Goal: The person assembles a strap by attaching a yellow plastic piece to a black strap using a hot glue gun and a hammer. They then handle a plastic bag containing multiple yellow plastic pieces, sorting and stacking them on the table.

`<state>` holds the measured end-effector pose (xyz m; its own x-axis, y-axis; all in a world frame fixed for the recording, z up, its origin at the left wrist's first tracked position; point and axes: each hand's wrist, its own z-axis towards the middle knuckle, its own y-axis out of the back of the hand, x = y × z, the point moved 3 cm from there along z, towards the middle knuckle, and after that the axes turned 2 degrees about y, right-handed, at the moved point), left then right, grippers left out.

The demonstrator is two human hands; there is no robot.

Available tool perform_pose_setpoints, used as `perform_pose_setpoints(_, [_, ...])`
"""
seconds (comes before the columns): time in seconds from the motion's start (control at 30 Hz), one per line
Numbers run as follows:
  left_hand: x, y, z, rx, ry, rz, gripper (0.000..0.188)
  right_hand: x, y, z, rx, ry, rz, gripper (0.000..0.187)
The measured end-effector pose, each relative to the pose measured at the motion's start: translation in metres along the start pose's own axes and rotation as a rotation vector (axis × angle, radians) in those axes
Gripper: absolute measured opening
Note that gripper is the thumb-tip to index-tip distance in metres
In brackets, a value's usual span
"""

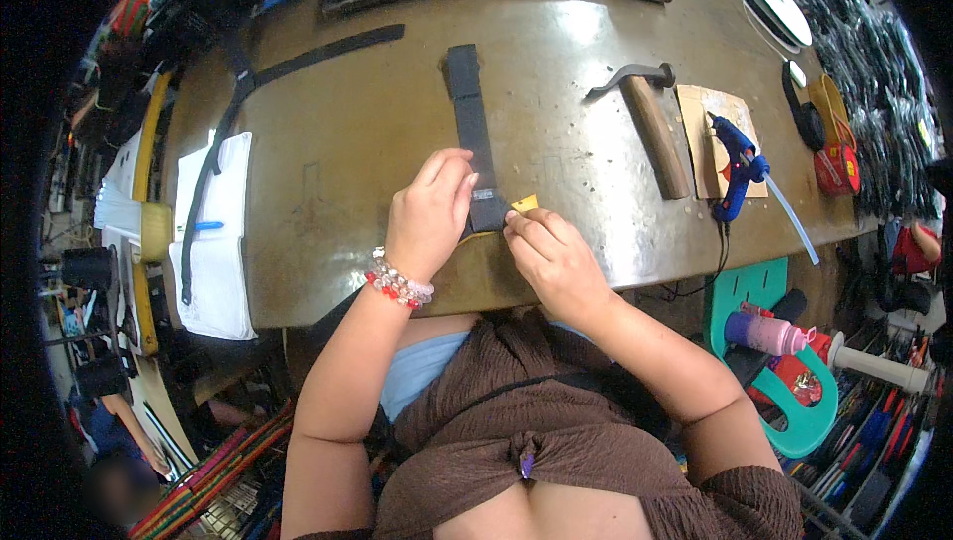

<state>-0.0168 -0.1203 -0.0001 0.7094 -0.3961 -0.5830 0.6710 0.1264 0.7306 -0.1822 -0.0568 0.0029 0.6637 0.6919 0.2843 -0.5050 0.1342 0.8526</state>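
Right hand point(546, 250): fingertips drawn together at the near right corner of the black strap point(471, 123), beside a yellow scrap point(524, 203); which is pinched cannot be told. Left hand point(427, 214): fingers together at the strap's left edge; grip unclear. Strap lies lengthwise on the table point(342, 158). Recommended: left fingers hold it flat and straight; right works the corner without tugging. Hammer point(655, 133) lies well apart.

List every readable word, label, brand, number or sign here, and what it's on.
None can be read.
Pale label on the black strap: too small.
Blue glue gun: any markings too small.
Red item at the table's right edge: surface marks too blurred.
White papers: any writing too faint to tell.
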Motion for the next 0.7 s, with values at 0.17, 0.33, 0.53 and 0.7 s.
perform_pose_setpoints(0.17, [-0.001,-0.001,0.003,0.029,0.018,0.021,0.007,-0.002,-0.004,-0.001,0.012,0.026,-0.020,0.022])
perform_pose_setpoints(0.33, [-0.001,-0.002,0.001,0.067,0.032,0.048,0.008,-0.001,-0.003,0.000,0.021,-0.070,0.041,0.027])
perform_pose_setpoints(0.53, [0.000,0.002,0.003,0.051,0.020,0.047,0.012,-0.002,0.005,0.015,0.141,-0.031,-0.057,0.033])
perform_pose_setpoints(0.7, [-0.013,0.023,-0.025,0.026,-0.103,0.025,0.017,-0.016,-0.006,0.029,0.253,0.051,0.121,0.027])
